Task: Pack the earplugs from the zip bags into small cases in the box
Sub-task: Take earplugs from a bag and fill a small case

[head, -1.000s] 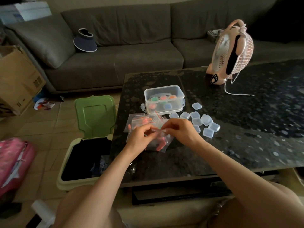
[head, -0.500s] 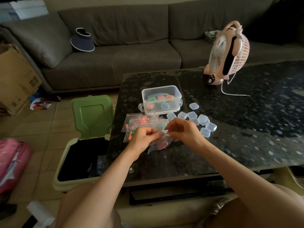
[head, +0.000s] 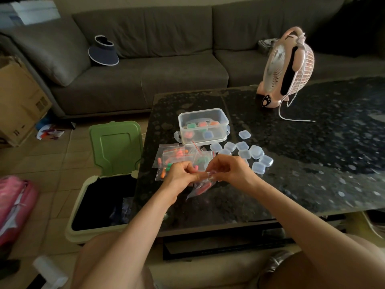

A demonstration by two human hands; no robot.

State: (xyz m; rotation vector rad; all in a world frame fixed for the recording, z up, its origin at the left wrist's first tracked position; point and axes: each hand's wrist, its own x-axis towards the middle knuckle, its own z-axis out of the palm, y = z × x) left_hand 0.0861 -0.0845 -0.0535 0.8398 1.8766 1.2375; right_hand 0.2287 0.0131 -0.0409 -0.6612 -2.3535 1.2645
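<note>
My left hand (head: 180,174) and my right hand (head: 231,170) both pinch the top edge of a small clear zip bag (head: 201,187) that hangs below them with reddish earplugs inside. Beyond my hands lie several more zip bags (head: 173,155) with orange, pink and green earplugs. A clear plastic box (head: 203,116) stands behind them and holds a few small cases filled with coloured earplugs. Several empty small clear cases (head: 257,152) are scattered to the right of the bags.
The dark speckled table (head: 312,163) carries a pink desk fan (head: 287,67) with a white cord at the back right. An open green-lidded bin (head: 104,184) stands on the floor at the table's left edge. A grey sofa (head: 166,65) lies beyond.
My hands stay together on the zip bag; the fingers have shifted slightly along its top edge. The view has moved a little.
</note>
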